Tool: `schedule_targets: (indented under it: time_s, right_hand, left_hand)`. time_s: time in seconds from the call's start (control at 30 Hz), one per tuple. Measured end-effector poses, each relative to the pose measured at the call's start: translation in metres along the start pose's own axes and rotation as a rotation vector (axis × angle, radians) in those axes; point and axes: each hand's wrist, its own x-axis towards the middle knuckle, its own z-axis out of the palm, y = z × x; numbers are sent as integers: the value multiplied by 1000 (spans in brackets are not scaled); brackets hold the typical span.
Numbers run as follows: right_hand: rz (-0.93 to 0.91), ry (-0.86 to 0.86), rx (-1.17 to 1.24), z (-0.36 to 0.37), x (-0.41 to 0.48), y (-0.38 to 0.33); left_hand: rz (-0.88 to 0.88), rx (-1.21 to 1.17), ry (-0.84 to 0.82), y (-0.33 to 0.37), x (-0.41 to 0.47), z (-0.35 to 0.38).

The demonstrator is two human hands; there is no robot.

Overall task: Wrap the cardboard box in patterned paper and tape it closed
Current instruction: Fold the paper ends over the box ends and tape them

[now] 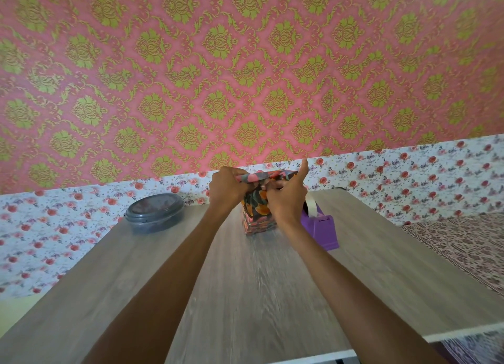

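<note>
A round grey container with a dark lid is sitting on the left part of the wooden table, close to the far edge. Something dark is showing through its side, but I cannot tell what it is. A purple tape dispenser is standing just beside the box on its right and is carrying 1 roll of pale tape.

The box is standing upright in the middle of the table, toward the far side. Dark patterned paper with orange and pink flowers is covering every side that is showing, and it is rising above the top as a loose, crumpled edge.

Both arms are stretching forward, nearly straight. The left hand is gripping the bunched paper at the top left, with the fingers curled around it. The right hand is pinching the paper at the top front with curled fingers, and its thumb is pointing straight up.

The 2 hands are almost touching each other over the box. A long stretch of tabletop is lying between the box and the near edge, under the forearms. The far edge of the table is running close to the flowered wall. A patterned cloth is lying beyond the right edge.
</note>
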Motion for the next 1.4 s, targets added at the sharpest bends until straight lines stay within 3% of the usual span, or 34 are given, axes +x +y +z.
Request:
schedule_targets:
  time_s: [0.3,0.77,1.23,1.4]
  right_hand:
    - [103,43,-185,-4,6,-17]
    - [75,18,-450,-13,1,-24]
    - [162,-161,-500,-28,6,-14]
    - [171,-73,-422,-34,-2,-6]
  left_hand:
    - [40,49,33,-1,-2,2]
    - [74,84,38,-1,-6,-1]
    - [22,96,60,-5,-7,1]
    - [-6,65,51,-8,-6,-4]
